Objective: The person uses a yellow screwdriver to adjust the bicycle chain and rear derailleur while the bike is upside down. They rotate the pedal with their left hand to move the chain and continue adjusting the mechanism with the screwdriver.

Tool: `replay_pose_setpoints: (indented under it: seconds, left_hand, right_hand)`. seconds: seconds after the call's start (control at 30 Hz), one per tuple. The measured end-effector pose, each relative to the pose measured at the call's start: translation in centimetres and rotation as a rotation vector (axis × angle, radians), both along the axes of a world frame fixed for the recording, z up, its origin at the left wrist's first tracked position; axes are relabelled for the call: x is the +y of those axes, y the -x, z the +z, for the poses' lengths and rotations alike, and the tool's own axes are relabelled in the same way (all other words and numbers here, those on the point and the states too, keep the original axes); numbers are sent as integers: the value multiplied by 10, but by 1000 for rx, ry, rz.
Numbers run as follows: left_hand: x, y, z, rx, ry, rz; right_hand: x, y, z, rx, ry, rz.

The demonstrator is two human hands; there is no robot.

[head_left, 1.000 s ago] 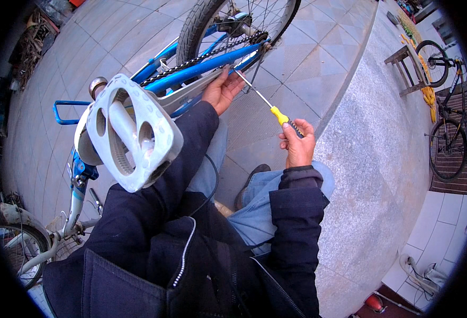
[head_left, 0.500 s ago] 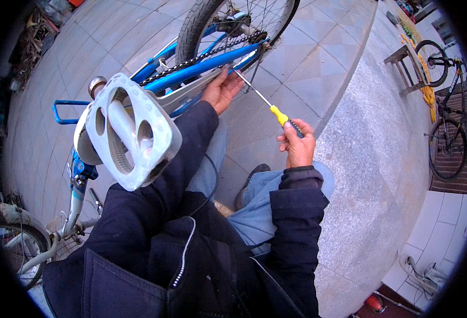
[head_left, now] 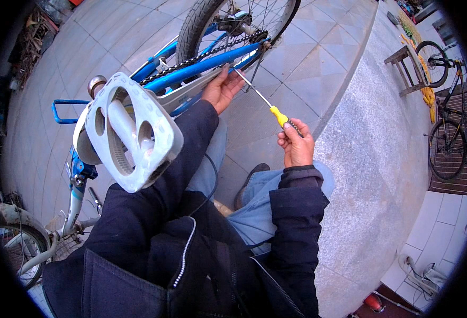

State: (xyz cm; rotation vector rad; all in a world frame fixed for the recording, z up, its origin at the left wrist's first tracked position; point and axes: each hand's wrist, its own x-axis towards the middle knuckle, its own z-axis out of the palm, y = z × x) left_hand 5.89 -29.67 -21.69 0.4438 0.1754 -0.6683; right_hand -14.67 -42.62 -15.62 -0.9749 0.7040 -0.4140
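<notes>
My right hand [head_left: 297, 143] grips a yellow-and-black screwdriver [head_left: 278, 115] near the middle of the view; its steel shaft points up-left to the bicycle's blue rear frame tube [head_left: 201, 64]. My left hand [head_left: 222, 90] is at the underside of that tube, fingers curled beside the screwdriver tip; what they pinch is hidden. Above it run the chain [head_left: 179, 68] and a grey chain guard [head_left: 178, 93], by the rear wheel [head_left: 188, 32]. A big grey pedal [head_left: 138, 170] hangs over my left forearm in the foreground.
The bicycle's front part [head_left: 77, 175] lies at lower left. A raised granite slab [head_left: 368, 212] runs down the right, beside grey paving [head_left: 85, 47]. A wooden stool [head_left: 405, 71], another bicycle [head_left: 445, 148] and yellow coiled material [head_left: 428, 98] stand at the far right. Clutter [head_left: 37, 37] lines the upper left.
My right hand and the screwdriver have shifted very slightly up and left. My left hand stays at the frame; the bicycle has not visibly moved.
</notes>
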Motion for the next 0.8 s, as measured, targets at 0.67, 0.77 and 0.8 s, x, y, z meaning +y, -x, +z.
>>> replay_pose_setpoints:
  seconds: [0.67,0.77,0.8]
  left_hand:
    - [-1,-2,-6,-9,10,-11]
    - [-1,-3,-9,-9,3,-2]
    - [-1,-3,-8,-7,-4,1]
  right_hand:
    - [6,-3,5,32,288,-79]
    - [5,-3,13,99,215,-12]
    - [6,-2,16,124,186,4]
